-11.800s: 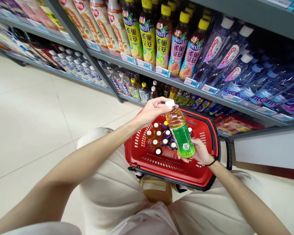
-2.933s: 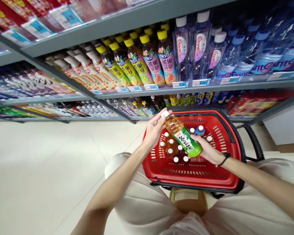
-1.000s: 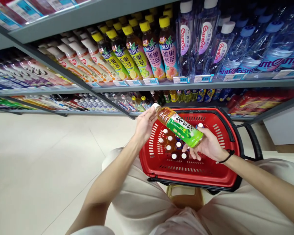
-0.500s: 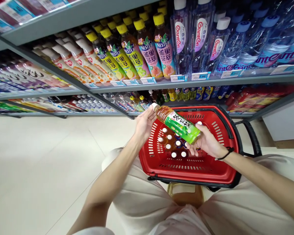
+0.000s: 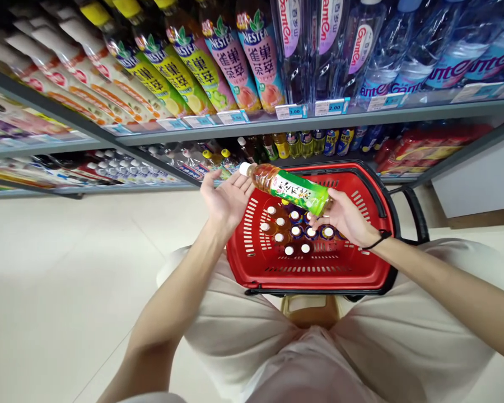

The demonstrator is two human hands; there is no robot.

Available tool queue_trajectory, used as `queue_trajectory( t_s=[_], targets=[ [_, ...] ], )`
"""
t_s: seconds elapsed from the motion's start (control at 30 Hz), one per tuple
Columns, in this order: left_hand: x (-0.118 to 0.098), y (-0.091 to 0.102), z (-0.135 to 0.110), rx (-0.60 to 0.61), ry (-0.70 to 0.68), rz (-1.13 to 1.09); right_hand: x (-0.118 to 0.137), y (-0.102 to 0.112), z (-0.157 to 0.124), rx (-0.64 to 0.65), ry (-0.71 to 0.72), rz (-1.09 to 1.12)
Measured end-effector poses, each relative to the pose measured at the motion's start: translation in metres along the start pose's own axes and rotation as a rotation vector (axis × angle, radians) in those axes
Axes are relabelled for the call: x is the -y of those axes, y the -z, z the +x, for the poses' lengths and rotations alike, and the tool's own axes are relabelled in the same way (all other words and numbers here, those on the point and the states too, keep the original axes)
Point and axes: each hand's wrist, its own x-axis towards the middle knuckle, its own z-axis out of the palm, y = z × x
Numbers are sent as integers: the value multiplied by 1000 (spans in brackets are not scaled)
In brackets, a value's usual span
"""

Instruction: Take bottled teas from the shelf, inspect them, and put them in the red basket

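Note:
My right hand (image 5: 344,217) grips the bottom of a tea bottle (image 5: 289,188) with a green label and a white cap. The bottle lies nearly level, cap pointing left, above a red shopping basket (image 5: 319,274). My left hand (image 5: 225,197) is spread, palm up, just under and beside the cap end, fingers apart. Several small bottles (image 5: 294,230) with white caps stand upright in the far part of the basket, below the held bottle.
Grey store shelves run across the top: yellow-capped Nestea bottles (image 5: 218,61), large water bottles (image 5: 361,45) to their right, price tags (image 5: 330,106) on the shelf edge. A lower shelf (image 5: 302,143) holds small drinks. Pale tiled floor (image 5: 67,268) lies to the left.
The bottle has tipped flatter and risen slightly. My left hand has let go of the cap end and spread, palm up. The view has dropped lower and nearer the shelves.

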Motion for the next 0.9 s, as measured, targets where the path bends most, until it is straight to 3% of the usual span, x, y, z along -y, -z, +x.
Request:
queue_trajectory(
  t_s=[0.4,0.63,0.8,0.9],
  targets=[
    [-2,-6,-4,-71,2,-10,-4,7,4,-122,221,-199],
    [-3,-9,-7,-90,-5,14,-13,12,3,-68,370,-394],
    [-2,-8,-6,-41,-9,35,-14,16,-3,-34,533,-681],
    [0,-5,-3,-24,-32,50,-11,16,-9,-50,560,-872]
  ],
)
